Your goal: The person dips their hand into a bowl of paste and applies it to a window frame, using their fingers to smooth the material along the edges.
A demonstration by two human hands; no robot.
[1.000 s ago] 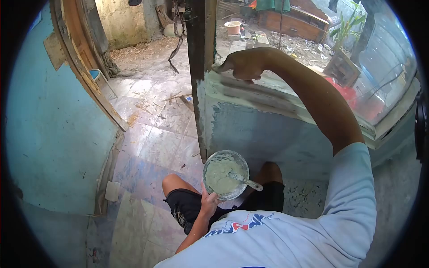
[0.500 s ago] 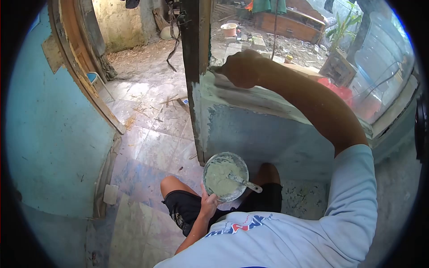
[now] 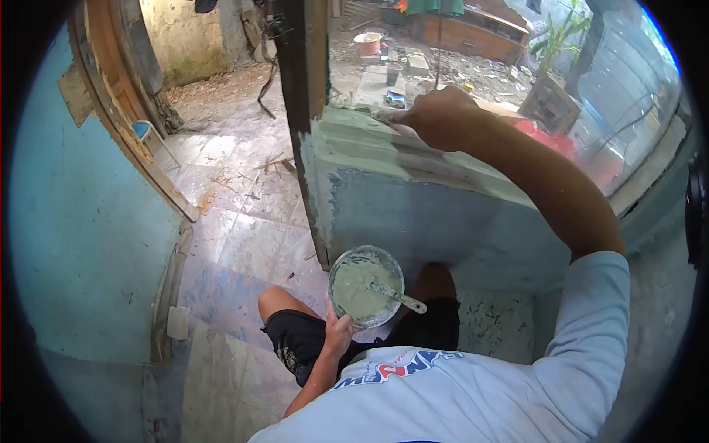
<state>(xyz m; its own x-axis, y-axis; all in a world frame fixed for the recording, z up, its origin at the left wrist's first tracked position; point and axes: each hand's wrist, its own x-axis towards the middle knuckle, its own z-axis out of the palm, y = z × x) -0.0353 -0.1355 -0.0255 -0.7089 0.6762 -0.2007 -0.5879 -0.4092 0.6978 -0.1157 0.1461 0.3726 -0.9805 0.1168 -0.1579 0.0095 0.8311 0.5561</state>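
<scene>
Low in the view, my left hand (image 3: 339, 330) grips the rim of a round metal bowl (image 3: 399, 275) of pale green paste (image 3: 356, 289). A trowel with a light handle (image 3: 410, 303) rests in the paste, its handle over the bowl's right rim. My right hand (image 3: 444, 118) is closed round a thin tool (image 3: 388, 116), mostly hidden by the fingers, whose tip meets the top of the window ledge (image 3: 354, 140). Pale green paste covers the ledge near the wooden post.
A dark wooden post (image 3: 297, 96) stands left of the ledge, beside a doorway. Beyond the ledge are a pot (image 3: 367, 43), a cup (image 3: 394, 72), a red plastic bag (image 3: 546, 139) and a large clear bottle (image 3: 628, 66). A blue panel (image 3: 96, 221) stands at the left.
My right hand has moved right along the ledge with the tool, away from the post. The view has shifted slightly, and my left hand still holds the bowl.
</scene>
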